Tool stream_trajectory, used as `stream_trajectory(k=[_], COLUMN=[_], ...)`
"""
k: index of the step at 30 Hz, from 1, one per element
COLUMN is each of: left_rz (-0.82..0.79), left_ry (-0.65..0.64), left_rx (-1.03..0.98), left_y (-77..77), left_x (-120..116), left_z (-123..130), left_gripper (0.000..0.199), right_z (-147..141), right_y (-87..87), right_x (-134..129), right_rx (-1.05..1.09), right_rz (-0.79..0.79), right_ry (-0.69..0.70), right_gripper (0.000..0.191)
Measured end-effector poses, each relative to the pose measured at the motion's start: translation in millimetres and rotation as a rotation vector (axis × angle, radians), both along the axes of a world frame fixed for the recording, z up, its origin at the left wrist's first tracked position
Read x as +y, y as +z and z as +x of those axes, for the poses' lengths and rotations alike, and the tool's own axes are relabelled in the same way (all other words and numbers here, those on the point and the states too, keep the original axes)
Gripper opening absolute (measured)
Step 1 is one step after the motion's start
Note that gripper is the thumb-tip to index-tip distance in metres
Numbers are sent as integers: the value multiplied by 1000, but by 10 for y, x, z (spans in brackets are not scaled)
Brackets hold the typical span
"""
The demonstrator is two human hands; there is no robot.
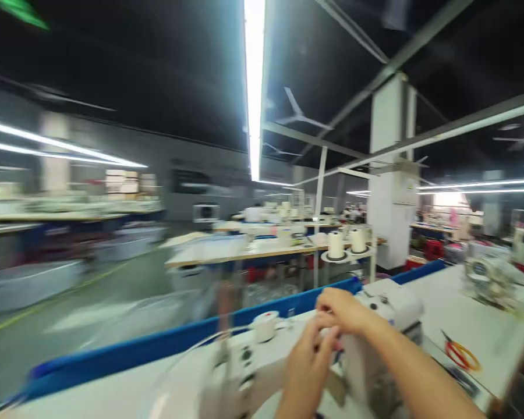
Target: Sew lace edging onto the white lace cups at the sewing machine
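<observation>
My left hand reaches up from below, its fingers bent and drawn together over a white sewing machine. From the right, my right hand comes over the machine with its fingers curled down, meeting the left fingertips. Both hands look closed in a pinch; whatever lies between the fingers is hidden and blurred. A small white thread spool sits on the machine body left of my hands. Scissors with red and orange handles lie on the white tabletop to the right.
A blue trough runs along the table's back edge. Behind it, a thread stand holds two white cones. Another machine stands farther right. Beyond are worktables, a white pillar and large bins, blurred at left.
</observation>
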State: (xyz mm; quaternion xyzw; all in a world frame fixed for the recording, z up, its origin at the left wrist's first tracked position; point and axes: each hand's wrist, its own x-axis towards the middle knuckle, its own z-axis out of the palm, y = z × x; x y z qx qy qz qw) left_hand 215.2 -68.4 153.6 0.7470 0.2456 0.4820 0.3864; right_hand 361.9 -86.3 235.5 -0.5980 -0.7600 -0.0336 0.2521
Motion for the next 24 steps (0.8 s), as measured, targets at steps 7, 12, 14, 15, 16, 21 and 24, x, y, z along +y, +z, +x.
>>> stream_trajectory(k=[7, 12, 14, 15, 16, 21, 24], left_rz=[-16, -34, -68, -77, -78, 14, 64], left_ry=[-81, 59, 86, 86, 83, 101, 168], left_rx=[87, 224, 306, 349, 391, 471, 432], left_y=[-50, 75, 164, 212, 259, 394, 358], left_x=[230, 151, 115, 100, 86, 65, 125], left_z=[75, 31, 41, 48, 55, 107, 164], left_gripper=[16, 24, 31, 34, 37, 42, 40], right_z=[403, 476, 607, 704, 806, 988, 864], right_y=[-496, -659, -744, -805, -870, -990, -884], right_x=[170, 440, 514, 533, 544, 577, 618], right_rx=[24, 94, 116, 130, 142, 220, 210], right_rz=[37, 24, 46, 52, 56, 181, 160], right_ry=[173, 162, 140, 141, 150, 139, 166], right_gripper=[28, 19, 28, 32, 34, 36, 34])
